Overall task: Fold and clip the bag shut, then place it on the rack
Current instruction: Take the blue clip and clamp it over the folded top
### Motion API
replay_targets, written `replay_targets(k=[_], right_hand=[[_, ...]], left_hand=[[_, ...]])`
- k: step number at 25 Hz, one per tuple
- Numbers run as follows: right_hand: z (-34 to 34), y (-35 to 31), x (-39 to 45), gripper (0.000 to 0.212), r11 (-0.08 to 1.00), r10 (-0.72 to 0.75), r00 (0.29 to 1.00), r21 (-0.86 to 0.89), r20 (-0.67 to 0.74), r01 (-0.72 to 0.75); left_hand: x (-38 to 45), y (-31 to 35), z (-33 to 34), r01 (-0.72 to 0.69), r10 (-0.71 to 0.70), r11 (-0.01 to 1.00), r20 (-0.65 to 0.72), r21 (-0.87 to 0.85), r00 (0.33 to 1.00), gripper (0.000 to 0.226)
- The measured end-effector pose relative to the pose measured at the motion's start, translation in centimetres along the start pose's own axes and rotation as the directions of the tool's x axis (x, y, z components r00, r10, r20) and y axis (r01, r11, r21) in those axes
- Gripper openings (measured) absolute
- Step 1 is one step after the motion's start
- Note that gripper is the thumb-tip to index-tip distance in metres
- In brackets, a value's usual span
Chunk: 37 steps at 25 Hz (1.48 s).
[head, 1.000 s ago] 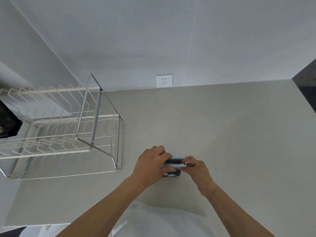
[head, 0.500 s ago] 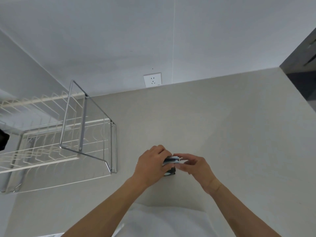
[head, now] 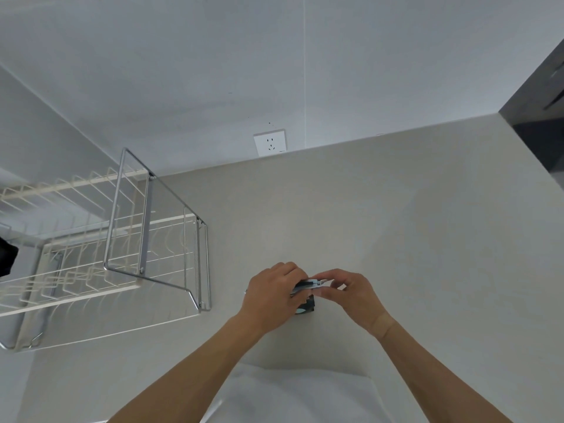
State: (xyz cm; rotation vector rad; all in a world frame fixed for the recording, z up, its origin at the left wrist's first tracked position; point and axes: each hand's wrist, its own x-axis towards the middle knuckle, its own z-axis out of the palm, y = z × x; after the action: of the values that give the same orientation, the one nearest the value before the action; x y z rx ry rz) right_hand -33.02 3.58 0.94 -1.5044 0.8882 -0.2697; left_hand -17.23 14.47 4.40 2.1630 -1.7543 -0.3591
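Pinching clip [head: 308, 284] on bag [head: 306, 306]: left hand [head: 271, 296] & right hand [head: 351, 293] grips closed; rack [head: 158, 239] apart.

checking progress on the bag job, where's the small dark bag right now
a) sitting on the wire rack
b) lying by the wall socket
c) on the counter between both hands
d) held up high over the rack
c: the bag stands on the counter with the left hand and right hand closed on the light blue clip at its top; the rack stands apart to the left.
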Motion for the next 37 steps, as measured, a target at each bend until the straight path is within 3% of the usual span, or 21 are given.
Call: replay_targets(k=[14, 21, 25, 29, 37], right_hand=[[-0.4, 0.6, 0.5, 0.009, 0.998, -0.05, 0.996, -0.035, 0.075, 0.053], [-0.7, 0.1, 0.6, 0.012, 0.999, 0.024, 0.988, 0.027, 0.152, -0.029], [-0.5, 0.3, 0.0, 0.021, 0.979, 0.058, 0.996, 0.192, 0.074, -0.072], [0.0, 0.4, -0.2, 0.018, 0.973, 0.083, 0.995, 0.21, 0.046, -0.091], [0.3, -0.4, 0.3, 0.017, 0.958, 0.071, 0.996, 0.274, 0.059, -0.084]], left_hand=[[-0.5, 0.2, 0.2, -0.007, 0.007, 1.0, -0.028, -0.019, 1.0, 0.01], [-0.6, -0.2, 0.2, -0.045, 0.045, 0.999, 0.002, -0.007, 0.999, 0.014], [-0.5, -0.5, -0.3, 0.019, -0.02, 0.994, -0.011, -0.111, 1.0, 0.022], [-0.3, 0.3, -0.6, 0.044, -0.049, 0.978, -0.016, -0.204, 0.999, 0.012], [-0.1, 0.7, -0.7, 0.218, -0.259, 0.821, -0.004, -0.528, 0.966, 0.004]])
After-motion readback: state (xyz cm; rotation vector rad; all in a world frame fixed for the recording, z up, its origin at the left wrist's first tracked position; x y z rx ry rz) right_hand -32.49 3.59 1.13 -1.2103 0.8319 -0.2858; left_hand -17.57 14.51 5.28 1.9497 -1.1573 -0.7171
